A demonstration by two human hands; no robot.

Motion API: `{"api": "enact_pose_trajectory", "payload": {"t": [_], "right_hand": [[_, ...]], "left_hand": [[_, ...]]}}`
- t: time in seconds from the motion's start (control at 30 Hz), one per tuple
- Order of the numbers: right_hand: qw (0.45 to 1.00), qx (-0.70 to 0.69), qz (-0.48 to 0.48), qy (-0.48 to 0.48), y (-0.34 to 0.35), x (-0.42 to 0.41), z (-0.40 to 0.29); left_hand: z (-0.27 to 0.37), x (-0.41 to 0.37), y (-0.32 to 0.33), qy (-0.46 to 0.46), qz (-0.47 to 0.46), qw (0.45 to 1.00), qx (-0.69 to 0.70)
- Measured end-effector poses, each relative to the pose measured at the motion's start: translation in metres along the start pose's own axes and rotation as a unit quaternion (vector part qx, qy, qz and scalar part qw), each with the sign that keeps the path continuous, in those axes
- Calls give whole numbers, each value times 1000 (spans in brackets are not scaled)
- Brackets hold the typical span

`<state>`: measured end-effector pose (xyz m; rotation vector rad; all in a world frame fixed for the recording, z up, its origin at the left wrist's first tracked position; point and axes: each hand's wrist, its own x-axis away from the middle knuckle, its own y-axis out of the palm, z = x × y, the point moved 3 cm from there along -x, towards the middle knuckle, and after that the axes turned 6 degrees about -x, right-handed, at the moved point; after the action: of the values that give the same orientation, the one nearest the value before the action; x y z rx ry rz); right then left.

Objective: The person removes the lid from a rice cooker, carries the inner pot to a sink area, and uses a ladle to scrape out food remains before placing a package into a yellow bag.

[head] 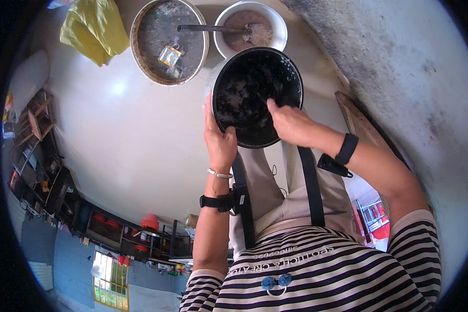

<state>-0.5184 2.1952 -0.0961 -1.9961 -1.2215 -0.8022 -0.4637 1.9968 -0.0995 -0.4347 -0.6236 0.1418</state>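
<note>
A round black pot [241, 124] with a pale outer wall is tilted toward me in front of my legs. My left hand [220, 142] grips its left side, the thumb over the rim. Inside the opening, my right hand [292, 119] is curled around what looks like a thin dark utensil [260, 95]; most of it is lost against the black interior. Pale smears mark the pot's inner wall at the upper right. Just beyond the pot stands a white bucket [283, 33] of brownish liquid with pale scraps, a dark hollow handle [210, 28] leaning out over its rim.
A larger, stained bucket [134, 50] holds dark contents and a printed packet [170, 55]. Near it lies a yellow plastic bag [95, 29]. A stained wall [394, 78] and a wooden board [358, 117] flank my right. Cluttered shelves [117, 238] line the room's left side.
</note>
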Motion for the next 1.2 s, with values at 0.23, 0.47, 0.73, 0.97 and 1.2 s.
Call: {"api": "enact_pose_trajectory", "payload": {"t": [0.23,0.47,0.73,0.97,1.2], "right_hand": [[997,11,-81,6,26,29,0],[994,95,24,49,-9,8,10],[994,64,-88,15,32,41,4],[702,-658,-62,264,-22,-10,16],[466,-854,-160,164,-48,-68,-15]], "left_hand": [[11,2,-1,27,1,1000,-7],[5,3,-2,-4,-5,1000,12],[7,2,-2,-16,-28,999,33],[2,0,0,0,-27,1000,17],[9,-6,-5,14,-50,998,-26]]}}
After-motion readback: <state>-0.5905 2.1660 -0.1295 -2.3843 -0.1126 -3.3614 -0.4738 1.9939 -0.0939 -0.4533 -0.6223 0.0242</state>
